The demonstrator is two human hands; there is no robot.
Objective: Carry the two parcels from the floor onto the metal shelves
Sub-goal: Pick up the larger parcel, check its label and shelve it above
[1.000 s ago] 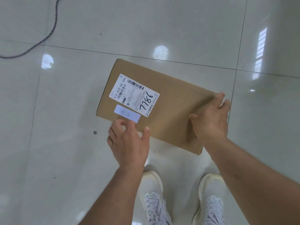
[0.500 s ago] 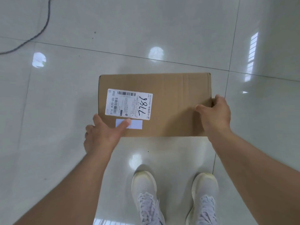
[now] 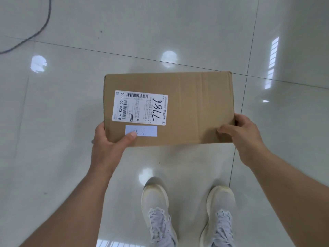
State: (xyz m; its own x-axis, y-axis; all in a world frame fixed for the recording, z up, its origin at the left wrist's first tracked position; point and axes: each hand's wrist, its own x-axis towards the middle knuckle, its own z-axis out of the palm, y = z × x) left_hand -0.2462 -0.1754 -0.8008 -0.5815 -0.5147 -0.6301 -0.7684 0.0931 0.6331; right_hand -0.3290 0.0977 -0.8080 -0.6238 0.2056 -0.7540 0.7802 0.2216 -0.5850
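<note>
A flat brown cardboard parcel (image 3: 192,107) with a white shipping label marked "7786" and a small pale blue sticker is held level in front of me, above the floor. My left hand (image 3: 108,143) grips its near left corner, thumb on top by the blue sticker. My right hand (image 3: 243,134) grips its near right corner, thumb on the top face. Only this one parcel is in view, and no metal shelves are visible.
Glossy pale floor tiles (image 3: 53,122) with grout lines lie all around. A dark cable (image 3: 35,32) curves across the floor at the far left. My two white shoes (image 3: 188,216) stand just below the parcel.
The parcel lay askew on the floor with my hands reaching its near edge; both hands took hold, squared it up and raised it off the floor toward me.
</note>
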